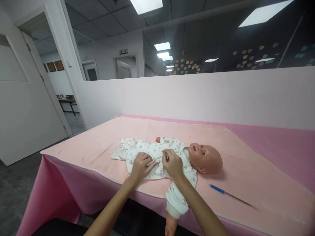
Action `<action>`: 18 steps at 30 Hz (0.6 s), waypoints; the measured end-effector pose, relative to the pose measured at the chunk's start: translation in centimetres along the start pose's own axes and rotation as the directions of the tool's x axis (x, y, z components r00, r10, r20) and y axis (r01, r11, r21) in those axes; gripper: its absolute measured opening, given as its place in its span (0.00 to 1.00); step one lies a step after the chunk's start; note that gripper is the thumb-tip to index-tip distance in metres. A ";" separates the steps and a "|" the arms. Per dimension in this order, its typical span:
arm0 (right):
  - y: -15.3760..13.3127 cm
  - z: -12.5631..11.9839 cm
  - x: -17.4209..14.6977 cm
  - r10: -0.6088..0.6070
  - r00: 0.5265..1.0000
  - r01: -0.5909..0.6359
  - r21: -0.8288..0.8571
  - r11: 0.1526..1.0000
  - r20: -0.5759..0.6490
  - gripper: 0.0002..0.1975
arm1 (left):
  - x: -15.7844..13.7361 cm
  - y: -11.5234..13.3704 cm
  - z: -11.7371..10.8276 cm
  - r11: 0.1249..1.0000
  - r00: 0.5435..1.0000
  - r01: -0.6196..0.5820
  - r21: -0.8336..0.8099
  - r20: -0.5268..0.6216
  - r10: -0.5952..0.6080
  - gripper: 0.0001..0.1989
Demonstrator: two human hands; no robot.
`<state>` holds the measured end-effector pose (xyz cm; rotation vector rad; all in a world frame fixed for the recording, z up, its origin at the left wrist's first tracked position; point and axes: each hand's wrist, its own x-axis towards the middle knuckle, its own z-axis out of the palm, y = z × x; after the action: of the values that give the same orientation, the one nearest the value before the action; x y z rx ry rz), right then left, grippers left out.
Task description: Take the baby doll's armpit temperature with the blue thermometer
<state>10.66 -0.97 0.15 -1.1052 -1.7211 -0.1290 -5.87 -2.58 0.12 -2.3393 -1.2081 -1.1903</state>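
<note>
A baby doll (206,159) lies on its back, its bald head to the right and its mouth open. It wears a white patterned romper (145,147). My left hand (141,165) pinches the romper's front edge around the belly, thumb and fingers together. Closer to the doll's chest, my right hand (173,164) is curled with its fingertips closed on the same cloth. Whether a fastener is between those fingers is hidden. The doll's near arm (171,224) hangs over the table's front edge in a white sleeve, beneath my right forearm.
A peach mat (83,147) covers the table over a pink cloth (59,186). At the right lies a thin metal rod with a blue handle (218,189). Behind the table stands a white half wall (197,98) with a window above. An open door (29,98) is at the left.
</note>
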 end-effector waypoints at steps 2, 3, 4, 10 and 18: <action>0.1 0.0 0.0 0.015 0.999 -0.014 0.018 1.000 -0.030 0.12 | 0.0 0.0 0.1 1.000 1.000 0.006 -0.003 0.020 -0.005 0.12; 0.1 0.0 0.0 0.018 0.999 -0.017 0.018 1.000 -0.047 0.13 | 0.0 -0.1 0.1 1.000 1.000 0.030 -0.002 0.009 -0.030 0.12; 0.1 0.1 0.0 0.021 0.998 -0.020 0.012 1.000 -0.065 0.13 | 0.0 -0.1 0.0 0.998 0.998 0.069 0.000 -0.015 -0.069 0.12; 0.3 0.3 0.1 0.043 0.991 -0.046 -0.025 0.999 -0.130 0.12 | 0.2 -0.7 -0.3 0.962 0.943 0.274 -0.014 -0.191 -0.271 0.07; 0.0 0.2 0.2 0.054 0.988 -0.067 -0.089 0.994 -0.143 0.14 | 0.2 -0.7 -0.3 0.926 0.901 0.376 0.014 -0.241 -0.362 0.03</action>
<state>10.50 -0.71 0.25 -1.1878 -1.5680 -0.2460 -6.56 -2.20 0.40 -1.9076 -1.6204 -1.4739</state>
